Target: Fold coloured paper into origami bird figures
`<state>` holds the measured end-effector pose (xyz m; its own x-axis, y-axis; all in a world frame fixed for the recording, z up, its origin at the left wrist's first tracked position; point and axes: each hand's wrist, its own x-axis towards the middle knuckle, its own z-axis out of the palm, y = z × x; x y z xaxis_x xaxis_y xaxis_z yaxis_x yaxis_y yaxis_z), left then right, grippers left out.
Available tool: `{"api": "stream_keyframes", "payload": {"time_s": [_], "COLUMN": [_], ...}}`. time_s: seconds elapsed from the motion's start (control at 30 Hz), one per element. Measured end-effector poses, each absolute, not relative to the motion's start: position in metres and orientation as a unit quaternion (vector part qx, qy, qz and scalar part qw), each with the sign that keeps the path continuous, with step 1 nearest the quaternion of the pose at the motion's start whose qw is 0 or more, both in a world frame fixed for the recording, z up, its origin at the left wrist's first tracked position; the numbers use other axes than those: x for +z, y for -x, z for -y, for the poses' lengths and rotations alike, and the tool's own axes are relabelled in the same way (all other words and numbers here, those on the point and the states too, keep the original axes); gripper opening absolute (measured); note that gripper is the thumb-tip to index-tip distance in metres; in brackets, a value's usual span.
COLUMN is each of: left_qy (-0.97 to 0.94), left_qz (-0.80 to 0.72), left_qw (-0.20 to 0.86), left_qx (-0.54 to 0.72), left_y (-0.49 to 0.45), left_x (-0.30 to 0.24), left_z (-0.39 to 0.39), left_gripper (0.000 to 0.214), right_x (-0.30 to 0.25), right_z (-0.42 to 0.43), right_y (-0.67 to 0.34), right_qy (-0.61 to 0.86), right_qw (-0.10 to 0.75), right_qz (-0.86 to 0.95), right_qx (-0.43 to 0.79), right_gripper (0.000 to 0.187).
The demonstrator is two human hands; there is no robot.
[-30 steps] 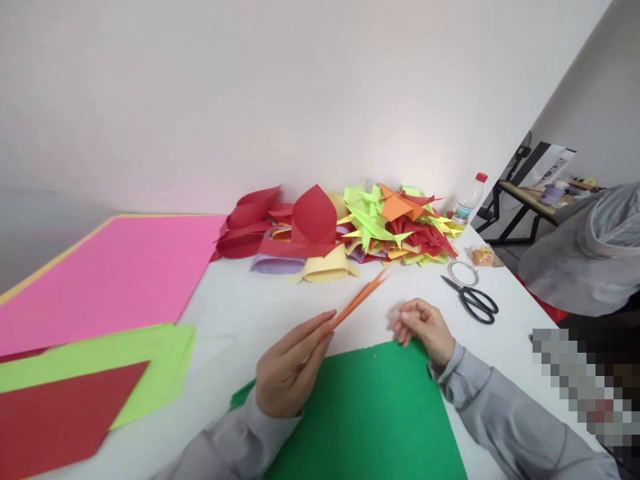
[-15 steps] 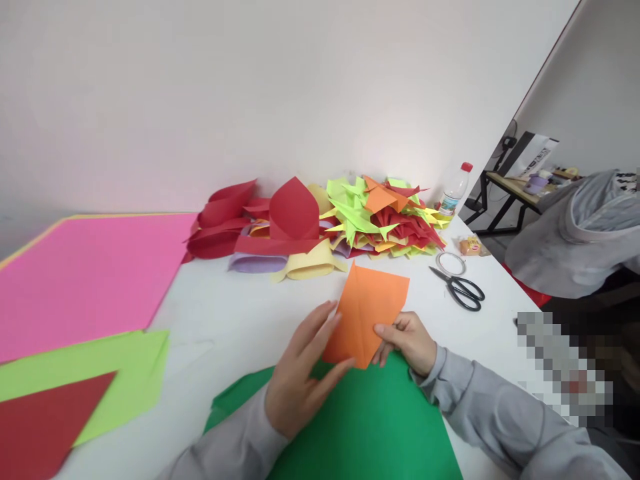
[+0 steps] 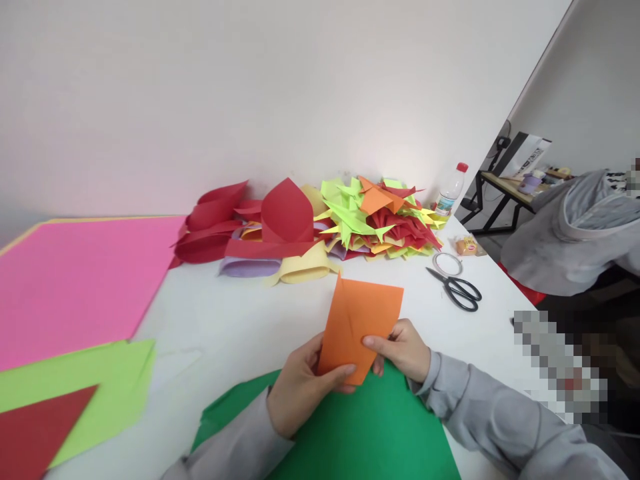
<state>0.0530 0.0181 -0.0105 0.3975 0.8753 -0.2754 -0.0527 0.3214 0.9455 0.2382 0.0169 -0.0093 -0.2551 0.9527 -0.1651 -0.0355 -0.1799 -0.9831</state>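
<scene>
Both hands hold a folded orange paper [image 3: 360, 320] upright above the near part of the white table [image 3: 240, 320]. My left hand [image 3: 300, 390] pinches its lower left edge, thumb across the bottom. My right hand [image 3: 405, 350] grips its lower right corner with thumb on the front. Under my forearms lies a green sheet [image 3: 360, 433]. A crease runs down the orange paper's face.
A heap of folded paper shapes [image 3: 325, 223] in red, lime, yellow and orange lies at the back. Pink sheet [image 3: 75, 280], lime sheet [image 3: 100, 393] and red sheet [image 3: 35, 430] at left. Black scissors [image 3: 460, 290], tape ring [image 3: 447, 263], water bottle [image 3: 449, 193] at right. Another person in grey [image 3: 575, 233] sits far right.
A second ago my left hand alone held the orange paper edge-on. It has been turned face-up, my right hand has taken hold, and both hands now pinch it closer to me.
</scene>
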Motion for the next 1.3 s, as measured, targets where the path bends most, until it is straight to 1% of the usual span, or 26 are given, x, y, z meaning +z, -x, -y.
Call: {"api": "stream_keyframes", "payload": {"time_s": [0.1,0.2,0.33,0.43,0.5,0.63,0.7,0.77,0.87,0.93,1.13,1.3], "left_qy": [-0.467,-0.455,-0.435,-0.436,-0.439,-0.445,-0.451,-0.461,-0.479,-0.487,-0.513,-0.497], "left_qz": [-0.443,-0.455,-0.468,-0.472,-0.472,-0.475,-0.471,-0.456,-0.422,-0.402,-0.354,-0.379], "left_qw": [0.690,0.689,0.686,0.679,0.678,0.672,0.672,0.674,0.689,0.702,0.720,0.713], "left_qx": [0.332,0.333,0.348,0.355,0.354,0.353,0.352,0.353,0.343,0.330,0.303,0.317], "left_y": [-0.053,-0.052,-0.055,-0.058,-0.059,-0.059,-0.058,-0.058,-0.059,-0.059,-0.059,-0.059], "left_x": [-0.013,-0.013,-0.011,-0.008,-0.006,-0.005,-0.006,-0.007,-0.008,-0.007,-0.005,-0.003], "left_z": [-0.019,-0.020,-0.020,-0.019,-0.019,-0.020,-0.020,-0.019,-0.017,-0.016,-0.016,-0.014], "left_gripper": [0.062,0.065,0.066,0.065,0.063,0.059,0.059,0.061,0.061,0.061,0.057,0.054], "right_x": [-0.008,-0.007,-0.007,-0.009,-0.010,-0.010,-0.010,-0.010,-0.013,-0.015,-0.015,-0.013], "right_z": [-0.021,-0.025,-0.023,-0.021,-0.022,-0.029,-0.031,-0.028,-0.020,-0.015,-0.013,-0.013], "right_y": [-0.243,-0.246,-0.244,-0.241,-0.242,-0.249,-0.251,-0.250,-0.247,-0.244,-0.241,-0.243], "right_qy": [0.480,0.488,0.473,0.476,0.479,0.487,0.486,0.479,0.467,0.465,0.432,0.424], "right_qw": [0.420,0.440,0.432,0.431,0.448,0.515,0.534,0.506,0.427,0.408,0.427,0.438], "right_qz": [0.484,0.444,0.438,0.443,0.445,0.422,0.412,0.437,0.511,0.536,0.554,0.543], "right_qx": [0.599,0.609,0.631,0.625,0.610,0.565,0.557,0.568,0.581,0.575,0.569,0.578], "right_gripper": [0.058,0.057,0.054,0.054,0.052,0.051,0.051,0.049,0.044,0.044,0.040,0.042]}}
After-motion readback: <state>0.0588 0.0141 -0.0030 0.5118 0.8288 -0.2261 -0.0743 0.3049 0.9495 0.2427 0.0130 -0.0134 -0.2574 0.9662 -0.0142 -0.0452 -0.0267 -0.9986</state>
